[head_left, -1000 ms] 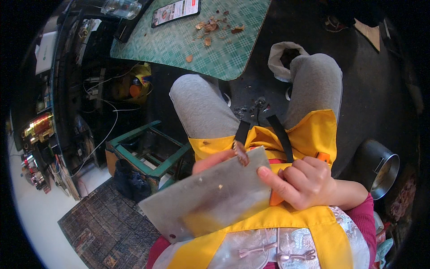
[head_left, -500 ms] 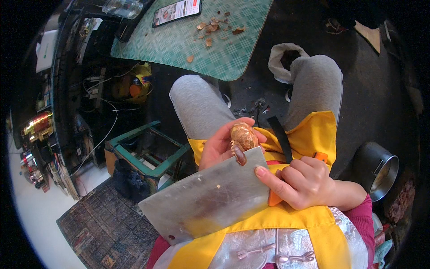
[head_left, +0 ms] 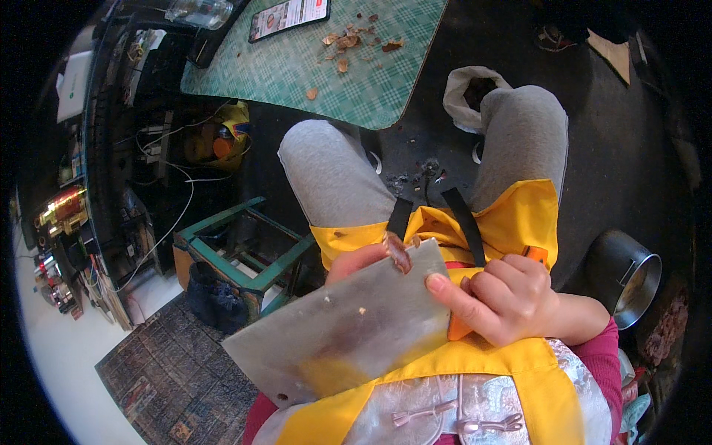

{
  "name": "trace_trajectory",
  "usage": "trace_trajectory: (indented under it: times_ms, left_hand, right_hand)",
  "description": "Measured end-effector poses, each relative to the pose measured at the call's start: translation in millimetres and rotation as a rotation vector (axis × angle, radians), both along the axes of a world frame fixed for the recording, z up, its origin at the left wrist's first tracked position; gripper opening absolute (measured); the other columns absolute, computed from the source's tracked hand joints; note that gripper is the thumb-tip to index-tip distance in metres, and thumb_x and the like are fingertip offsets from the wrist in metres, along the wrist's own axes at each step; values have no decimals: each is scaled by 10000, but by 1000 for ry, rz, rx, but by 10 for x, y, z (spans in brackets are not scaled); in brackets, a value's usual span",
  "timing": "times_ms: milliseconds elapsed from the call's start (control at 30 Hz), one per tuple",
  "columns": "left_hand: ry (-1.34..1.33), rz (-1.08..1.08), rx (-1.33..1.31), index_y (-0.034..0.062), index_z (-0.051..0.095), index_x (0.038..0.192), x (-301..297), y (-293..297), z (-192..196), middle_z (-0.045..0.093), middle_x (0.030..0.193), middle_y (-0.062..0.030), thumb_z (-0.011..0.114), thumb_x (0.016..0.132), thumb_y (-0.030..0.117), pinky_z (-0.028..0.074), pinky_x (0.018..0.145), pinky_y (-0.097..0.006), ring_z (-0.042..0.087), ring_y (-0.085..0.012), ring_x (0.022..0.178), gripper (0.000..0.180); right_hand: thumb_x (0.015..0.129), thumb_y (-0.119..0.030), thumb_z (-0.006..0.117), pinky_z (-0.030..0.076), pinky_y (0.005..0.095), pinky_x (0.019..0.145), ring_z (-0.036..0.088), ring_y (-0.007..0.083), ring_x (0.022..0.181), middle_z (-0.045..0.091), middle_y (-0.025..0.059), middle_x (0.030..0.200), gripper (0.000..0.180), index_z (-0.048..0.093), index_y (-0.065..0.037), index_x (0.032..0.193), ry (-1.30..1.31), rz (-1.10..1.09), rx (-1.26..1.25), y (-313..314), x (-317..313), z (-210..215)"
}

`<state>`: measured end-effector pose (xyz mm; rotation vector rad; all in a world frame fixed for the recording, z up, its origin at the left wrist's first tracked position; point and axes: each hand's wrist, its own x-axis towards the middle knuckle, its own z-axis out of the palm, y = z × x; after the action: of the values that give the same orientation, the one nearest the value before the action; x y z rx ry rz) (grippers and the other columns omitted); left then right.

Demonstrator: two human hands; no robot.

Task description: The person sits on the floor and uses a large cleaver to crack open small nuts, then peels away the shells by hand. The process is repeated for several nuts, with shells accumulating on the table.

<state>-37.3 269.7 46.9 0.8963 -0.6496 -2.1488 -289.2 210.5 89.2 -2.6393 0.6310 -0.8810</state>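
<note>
My right hand is closed round the orange handle of a cleaver. The wide grey blade slants down to the left across my lap. Behind its upper edge, my left hand shows only in part, with its finger curled. Most of that hand, and whatever lies in it, is hidden by the blade. A strip of reddish-brown peel stands at the blade's top edge, beside my left finger. Small pale crumbs stick to the steel.
On the green checked table ahead lie a phone and brown peel scraps. A white bag with dark contents stands beyond my right knee. A metal pot is at right, a green stool frame at left.
My left hand, which held a round brown thing with a partly pared surface, has gone down behind the blade, taking it out of sight. The cleaver has shifted very slightly.
</note>
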Motion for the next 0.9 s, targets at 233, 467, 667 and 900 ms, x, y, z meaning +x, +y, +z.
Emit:
trace_trajectory:
  times_ms: [233, 467, 667, 900]
  left_hand:
    - [85, 520, 36, 75, 549, 1166, -76, -692, -65, 532, 1185, -109, 652, 889, 339, 486, 931, -340, 588, -224, 1058, 397]
    - [54, 693, -13, 24, 600, 946, 211, -1870, -378, 629, 853, -79, 610, 908, 139, 425, 588, -255, 504, -115, 649, 122]
    - [160, 502, -66, 18, 620, 1067, 251, -2631, -295, 651, 848, -31, 644, 902, 116, 460, 546, -237, 534, -81, 598, 194]
    - [-691, 344, -245, 5, 668, 1066, 411, -2641, -556, 667, 819, -50, 708, 854, 134, 454, 541, -233, 548, -77, 579, 251]
  right_hand:
    - [731, -159, 647, 438, 286, 437, 534, 138, 483, 447, -6, 563, 522, 608, -107, 1248, 74, -81, 30, -685, 219, -232]
    - [805, -65, 619, 463, 268, 535, 542, 141, 557, 575, 39, 700, 181, 595, -34, 982, -367, -215, 1041, -1923, 556, -340]
    - [877, -132, 523, 279, 229, 413, 344, 57, 454, 373, -57, 619, 184, 392, -130, 747, -656, 81, 1869, -2537, 599, -638]
    - [813, -88, 600, 317, 251, 418, 367, 78, 454, 396, -36, 580, 187, 438, -84, 720, -620, -353, 1554, -2745, 570, -596]
